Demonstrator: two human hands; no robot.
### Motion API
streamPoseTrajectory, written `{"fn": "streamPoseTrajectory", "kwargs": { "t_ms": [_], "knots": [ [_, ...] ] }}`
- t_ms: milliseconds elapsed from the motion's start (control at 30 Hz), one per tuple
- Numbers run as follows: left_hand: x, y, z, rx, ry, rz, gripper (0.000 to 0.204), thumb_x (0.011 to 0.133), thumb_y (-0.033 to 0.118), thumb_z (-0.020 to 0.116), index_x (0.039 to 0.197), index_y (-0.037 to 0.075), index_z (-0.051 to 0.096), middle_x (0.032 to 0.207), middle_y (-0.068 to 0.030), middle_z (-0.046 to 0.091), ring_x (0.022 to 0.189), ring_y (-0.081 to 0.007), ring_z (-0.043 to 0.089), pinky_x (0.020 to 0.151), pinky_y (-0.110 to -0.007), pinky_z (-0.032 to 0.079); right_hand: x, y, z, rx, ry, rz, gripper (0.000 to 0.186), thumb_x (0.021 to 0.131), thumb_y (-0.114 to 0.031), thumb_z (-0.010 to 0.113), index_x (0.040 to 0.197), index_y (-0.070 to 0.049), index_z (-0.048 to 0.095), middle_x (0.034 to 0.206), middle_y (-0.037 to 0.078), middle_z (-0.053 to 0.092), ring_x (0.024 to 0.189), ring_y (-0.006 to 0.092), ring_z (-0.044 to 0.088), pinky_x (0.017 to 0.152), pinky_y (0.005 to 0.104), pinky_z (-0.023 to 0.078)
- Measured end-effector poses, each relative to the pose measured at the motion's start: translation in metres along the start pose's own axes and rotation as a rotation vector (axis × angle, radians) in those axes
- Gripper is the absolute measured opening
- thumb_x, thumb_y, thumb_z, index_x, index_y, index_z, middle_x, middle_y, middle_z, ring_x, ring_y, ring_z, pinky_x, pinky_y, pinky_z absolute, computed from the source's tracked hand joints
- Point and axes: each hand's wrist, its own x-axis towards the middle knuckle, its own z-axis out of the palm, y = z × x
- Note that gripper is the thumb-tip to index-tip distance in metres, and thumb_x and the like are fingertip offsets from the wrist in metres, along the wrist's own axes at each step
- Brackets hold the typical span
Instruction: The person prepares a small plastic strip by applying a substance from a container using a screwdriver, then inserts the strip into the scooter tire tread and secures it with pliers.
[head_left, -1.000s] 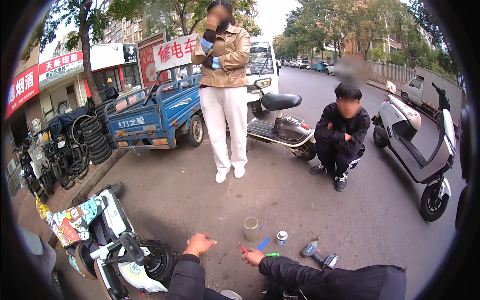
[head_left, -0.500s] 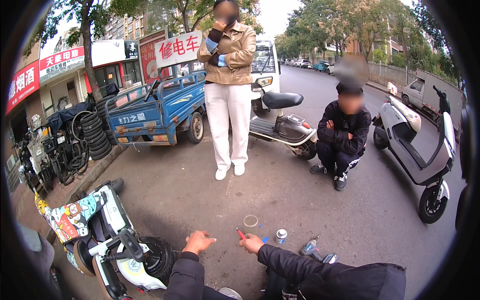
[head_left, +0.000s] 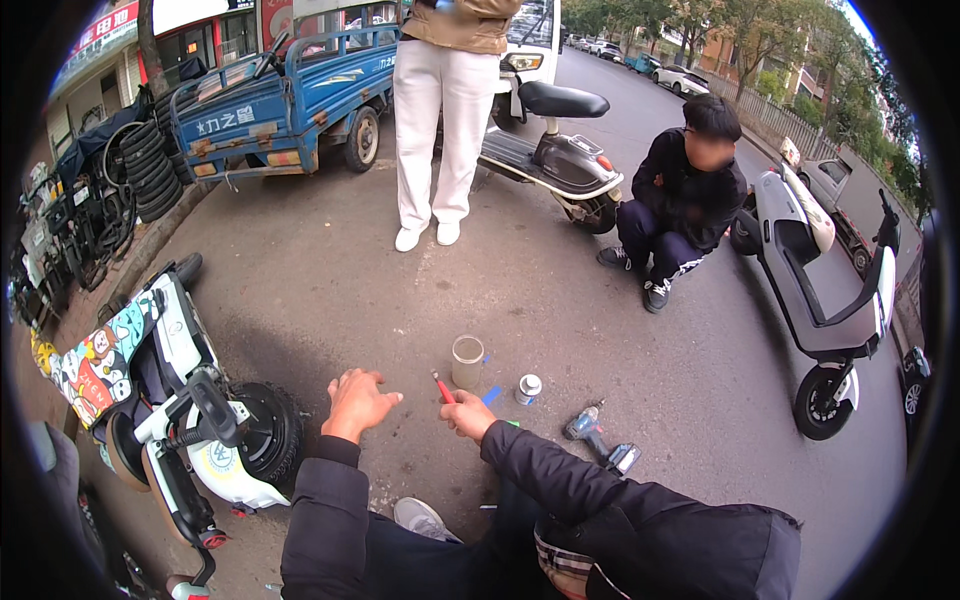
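My right hand (head_left: 469, 416) is closed around a slim red-handled tool (head_left: 445, 391). Its thin tip points up and to the left, and its exact kind is too small to make out. My left hand (head_left: 360, 403) hovers to the left of it, fingers spread and holding nothing. Just beyond the right hand a see-through cup (head_left: 466, 374) stands on the ground. A blue strip (head_left: 491, 396) lies by the cup, with a small white-and-dark bottle (head_left: 528, 389) to its right. Nearer to my right sleeve rests a cordless drill (head_left: 590, 432).
At left a white electric scooter (head_left: 215, 460) lies tipped over, its wheel (head_left: 268, 430) near my left arm. One person (head_left: 440, 130) stands ahead; another person (head_left: 680, 205) squats at right. A blue cargo tricycle (head_left: 260, 115), a parked scooter (head_left: 565, 160) and a grey scooter (head_left: 815, 290) stand around.
The view has tipped downward, so the surroundings sit higher in the picture. My right hand still grips the red-handled tool, and my left hand remains spread.
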Motion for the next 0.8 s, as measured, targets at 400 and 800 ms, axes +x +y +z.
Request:
{"fn": "streamPoseTrajectory", "kwargs": {
  "t_ms": [400,800],
  "knots": [
    [0.013,-0.004,-0.007,-0.085,0.027,-0.060,0.032,0.081,0.029,0.080,0.106,0.008,0.081,0.103,-0.0185,0.078,0.107,-0.0353,0.073,0.100,-0.042,0.051,0.023,0.024,0.004,-0.005,0.005,0.056,0.043,0.084,-0.020,0.071,0.121,-0.001,0.062,0.089,0.008,0.061,0.071,0.0153,0.057,0.055,0.0311,0.043],
    [0.022,-0.021,0.000,-0.203,0.229,-0.159,0.027,0.085,0.031,0.078,0.092,0.006,0.077,0.096,-0.0202,0.077,0.099,-0.0397,0.072,0.091,-0.047,0.055,0.011,-0.006,-0.005,0.018,0.069,-0.060,0.045,0.085,-0.018,0.069,0.125,0.001,0.058,0.091,0.010,0.061,0.071,0.0163,0.057,0.055,0.0324,0.044]
  ]
}}
